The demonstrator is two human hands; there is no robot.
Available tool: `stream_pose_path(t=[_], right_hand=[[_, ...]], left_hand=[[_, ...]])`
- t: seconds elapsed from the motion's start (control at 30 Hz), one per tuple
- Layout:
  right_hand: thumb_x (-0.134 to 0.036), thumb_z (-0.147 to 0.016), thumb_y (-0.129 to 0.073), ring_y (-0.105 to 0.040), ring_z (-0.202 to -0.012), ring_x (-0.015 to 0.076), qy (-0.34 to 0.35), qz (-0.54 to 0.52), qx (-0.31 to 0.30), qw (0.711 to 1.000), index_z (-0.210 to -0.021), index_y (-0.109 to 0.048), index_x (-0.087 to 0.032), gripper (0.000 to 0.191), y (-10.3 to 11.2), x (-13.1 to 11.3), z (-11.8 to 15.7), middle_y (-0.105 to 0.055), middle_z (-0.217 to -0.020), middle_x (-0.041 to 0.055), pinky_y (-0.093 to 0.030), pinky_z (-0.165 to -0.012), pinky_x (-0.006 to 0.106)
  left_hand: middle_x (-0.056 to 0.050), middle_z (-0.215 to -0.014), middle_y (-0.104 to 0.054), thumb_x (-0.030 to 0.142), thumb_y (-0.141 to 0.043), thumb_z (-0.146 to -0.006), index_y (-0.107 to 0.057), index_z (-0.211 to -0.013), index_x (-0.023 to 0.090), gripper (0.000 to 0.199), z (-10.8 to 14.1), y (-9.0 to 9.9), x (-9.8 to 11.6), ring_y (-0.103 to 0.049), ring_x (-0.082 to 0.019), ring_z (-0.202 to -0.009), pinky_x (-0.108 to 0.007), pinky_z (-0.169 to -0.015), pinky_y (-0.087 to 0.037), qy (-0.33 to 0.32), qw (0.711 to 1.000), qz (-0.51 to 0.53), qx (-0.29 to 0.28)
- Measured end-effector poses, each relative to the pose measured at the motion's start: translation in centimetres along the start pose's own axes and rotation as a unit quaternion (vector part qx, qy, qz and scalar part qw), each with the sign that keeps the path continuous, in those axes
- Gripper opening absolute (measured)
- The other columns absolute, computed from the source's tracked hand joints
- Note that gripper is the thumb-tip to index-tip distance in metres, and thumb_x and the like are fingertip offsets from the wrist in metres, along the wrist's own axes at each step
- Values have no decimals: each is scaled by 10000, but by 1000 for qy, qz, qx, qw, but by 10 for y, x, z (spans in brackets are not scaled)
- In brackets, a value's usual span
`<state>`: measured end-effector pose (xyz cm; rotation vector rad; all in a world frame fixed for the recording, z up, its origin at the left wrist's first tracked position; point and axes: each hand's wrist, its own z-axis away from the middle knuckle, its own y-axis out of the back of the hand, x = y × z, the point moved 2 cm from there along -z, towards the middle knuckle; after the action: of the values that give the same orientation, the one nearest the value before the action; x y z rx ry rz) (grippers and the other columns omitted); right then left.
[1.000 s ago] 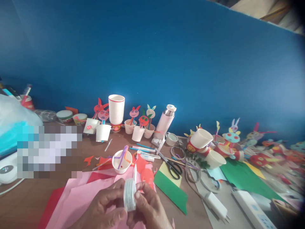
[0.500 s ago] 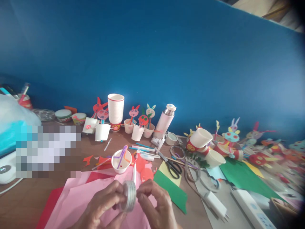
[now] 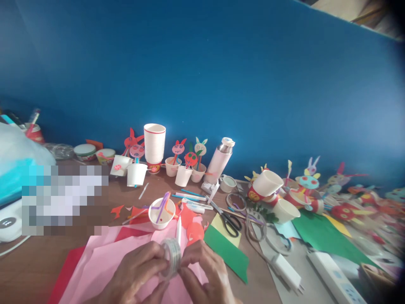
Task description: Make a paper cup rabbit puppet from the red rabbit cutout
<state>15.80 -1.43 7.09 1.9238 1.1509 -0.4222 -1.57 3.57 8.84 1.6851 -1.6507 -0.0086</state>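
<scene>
A roll of clear tape (image 3: 171, 258) is gripped by my left hand (image 3: 139, 270), whose fingers are closed on its left side. My right hand (image 3: 207, 270) has its thumb and fingertips pinched together at the roll's right edge; whether they hold a strip of tape is too small to see. Beneath both hands lie pink paper sheets (image 3: 104, 261). Just beyond them stands a white paper cup (image 3: 157, 219) with purple and orange strips across its mouth. A white pen (image 3: 179, 230) lies to the right of this cup.
Black-handled scissors (image 3: 230, 223) lie on yellow and green paper (image 3: 226, 253). Along the blue wall stand a cup stack (image 3: 154, 143), paper-faced figures in cups and a thermos (image 3: 218, 162). To the right are a charger (image 3: 287, 272), cables and a power strip (image 3: 335, 274).
The tape roll has turned and tilted slightly in my left hand. My right fingertips have come closer, up to the roll's edge.
</scene>
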Motion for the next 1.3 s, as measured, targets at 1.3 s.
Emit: stream_pose_path(t=[1.3], right_hand=[[-127,-911,-552,-597,-665,150,50,53,52,996,-902,-545,-197,72,-3,-3,1,-621,-736,15,-471,-647,258]], left_hand=[[-30,-823,-675,145,-463,-861,-505,-996,225,162,3,7,-3,-685,-127,-753,-148,-663,-559,-40,987,-157,4]])
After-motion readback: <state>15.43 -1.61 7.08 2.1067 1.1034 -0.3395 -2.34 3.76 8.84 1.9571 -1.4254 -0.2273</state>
